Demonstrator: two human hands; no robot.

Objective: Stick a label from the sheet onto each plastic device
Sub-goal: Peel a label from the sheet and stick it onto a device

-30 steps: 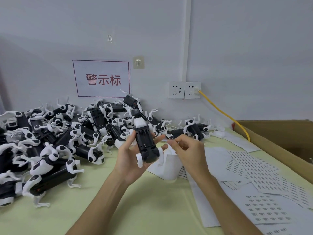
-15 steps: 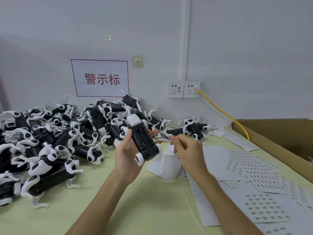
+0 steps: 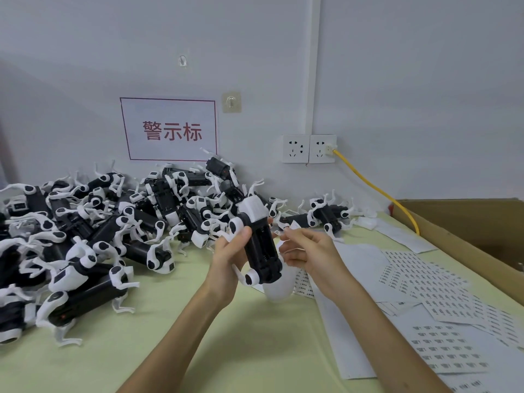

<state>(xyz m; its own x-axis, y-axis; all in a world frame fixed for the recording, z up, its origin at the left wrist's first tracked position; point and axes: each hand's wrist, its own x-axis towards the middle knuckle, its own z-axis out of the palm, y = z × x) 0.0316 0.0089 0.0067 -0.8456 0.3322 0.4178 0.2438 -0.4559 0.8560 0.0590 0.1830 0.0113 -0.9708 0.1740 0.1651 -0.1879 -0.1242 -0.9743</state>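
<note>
Since half a second ago, the device (image 3: 262, 251) has swung more upright and closer to our right hand (image 3: 307, 251), whose fingertips now sit just beside its dark underside. As we judge it, the tiny label (image 3: 276, 232) could cling to our fingertip or land crooked, because only one hand steadies the device. Our left hand (image 3: 228, 259) grips the device, fingers curled round its body and thumb near its white upper end. Our right thumb and forefinger are closed in a pinch on the label, the other fingers loosely bent. Just below the device lies a curled sheet (image 3: 279, 292). To the right of the device spread the label sheets (image 3: 425, 282), and to its left is the pile of devices (image 3: 113, 222).
</note>
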